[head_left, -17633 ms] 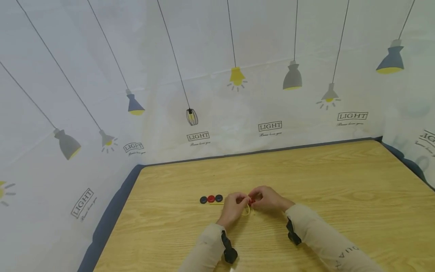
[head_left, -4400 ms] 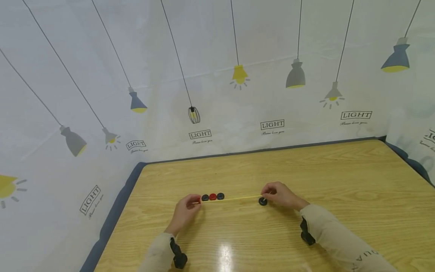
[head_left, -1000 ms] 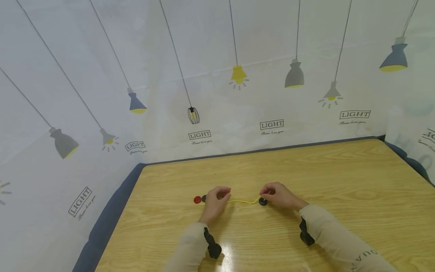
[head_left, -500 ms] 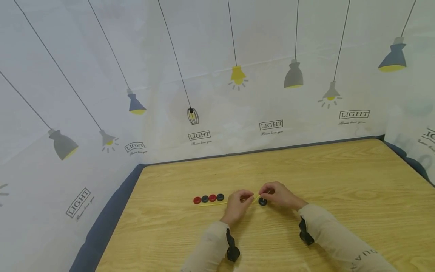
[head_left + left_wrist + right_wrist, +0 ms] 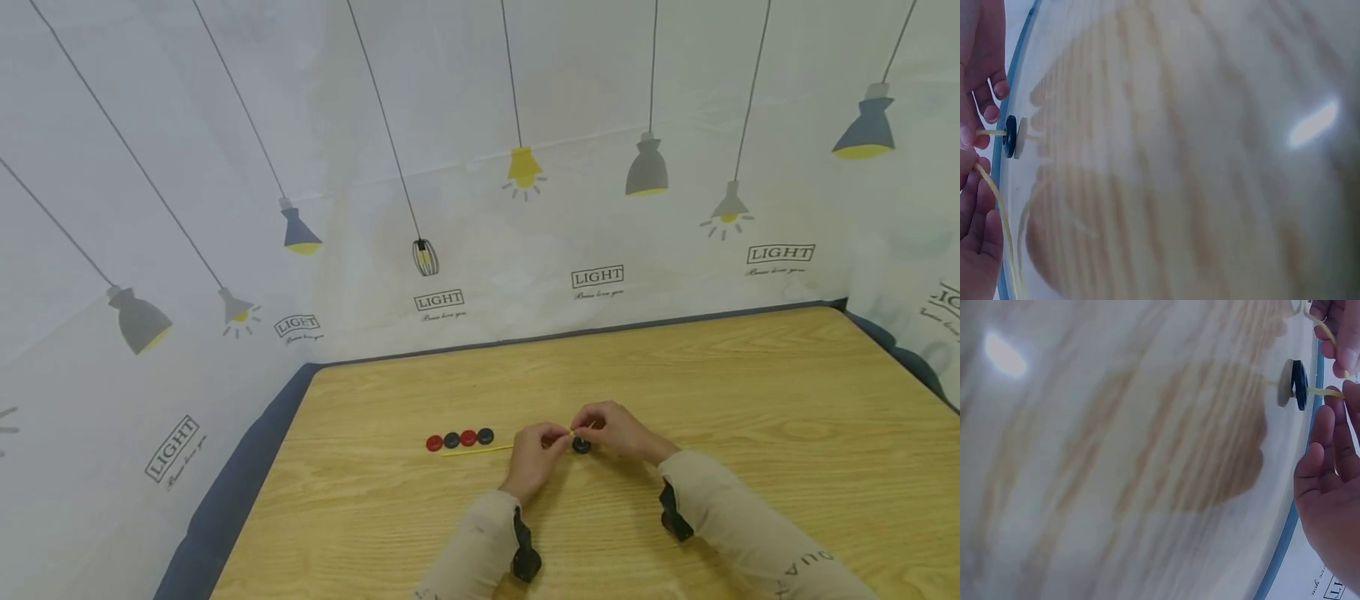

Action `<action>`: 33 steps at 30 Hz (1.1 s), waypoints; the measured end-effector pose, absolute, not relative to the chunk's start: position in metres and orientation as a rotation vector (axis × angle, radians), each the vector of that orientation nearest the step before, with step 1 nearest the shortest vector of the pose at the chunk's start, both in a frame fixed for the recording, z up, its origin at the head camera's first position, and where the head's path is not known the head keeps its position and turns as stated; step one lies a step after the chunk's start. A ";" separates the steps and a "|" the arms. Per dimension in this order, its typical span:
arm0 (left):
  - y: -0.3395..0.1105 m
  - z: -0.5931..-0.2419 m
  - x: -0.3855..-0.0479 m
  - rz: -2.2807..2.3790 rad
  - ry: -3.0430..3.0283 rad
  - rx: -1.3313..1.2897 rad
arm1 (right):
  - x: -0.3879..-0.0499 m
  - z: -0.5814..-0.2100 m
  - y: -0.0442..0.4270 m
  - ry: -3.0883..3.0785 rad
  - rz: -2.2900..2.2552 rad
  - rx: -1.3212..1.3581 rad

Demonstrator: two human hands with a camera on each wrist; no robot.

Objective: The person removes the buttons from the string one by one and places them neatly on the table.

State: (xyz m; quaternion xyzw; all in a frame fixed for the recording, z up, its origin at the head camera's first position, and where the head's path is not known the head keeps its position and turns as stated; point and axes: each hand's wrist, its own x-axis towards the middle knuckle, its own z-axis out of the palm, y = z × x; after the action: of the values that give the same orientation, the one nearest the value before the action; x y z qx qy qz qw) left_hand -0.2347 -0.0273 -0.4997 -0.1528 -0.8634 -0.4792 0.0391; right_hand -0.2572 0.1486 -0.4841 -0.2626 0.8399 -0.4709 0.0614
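Four-fingered grips aside, my left hand (image 5: 534, 454) pinches a thin yellow string (image 5: 480, 451) at its fingertips, close against the fingertips of my right hand (image 5: 617, 429). The right hand also pinches the string. Just under it is a black round, button-like disc (image 5: 581, 445). In the right wrist view the string runs from the right fingertips down to the middle of this black disc (image 5: 1010, 136), which lies flat side up, just over or on the table. To the left, red and black discs (image 5: 468, 437) lie in a row, with the string stretched in front of them.
The wood-grain table (image 5: 675, 383) has a glossy top that mirrors the hands. A white wall sheet (image 5: 480, 208) printed with hanging lamps stands behind and at the sides. Dark blue edging (image 5: 247, 475) runs along the table's border.
A red disc held in my left hand earlier now lies at the row's left end. The left hand has moved right along the string to meet the right hand, which stays by the black disc.
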 end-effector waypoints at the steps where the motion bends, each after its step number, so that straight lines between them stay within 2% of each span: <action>1: -0.027 -0.499 -0.235 -1.468 -2.650 -0.464 | -0.257 -0.485 0.148 2.544 -1.421 -0.800; 17: -0.030 -0.496 -0.235 -1.448 -2.676 -0.465 | -0.259 -0.491 0.146 2.537 -1.424 -0.845; 33: -0.027 -0.495 -0.238 -1.420 -2.646 -0.420 | -0.258 -0.483 0.144 2.555 -1.374 -0.843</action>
State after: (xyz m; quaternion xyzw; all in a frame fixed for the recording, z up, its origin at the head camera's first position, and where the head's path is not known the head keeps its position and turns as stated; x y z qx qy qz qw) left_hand -0.2376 -0.0267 -0.4949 -0.1382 -0.8713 -0.4677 0.0546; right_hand -0.2576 0.1436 -0.4831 -0.2784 0.8443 -0.4540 0.0603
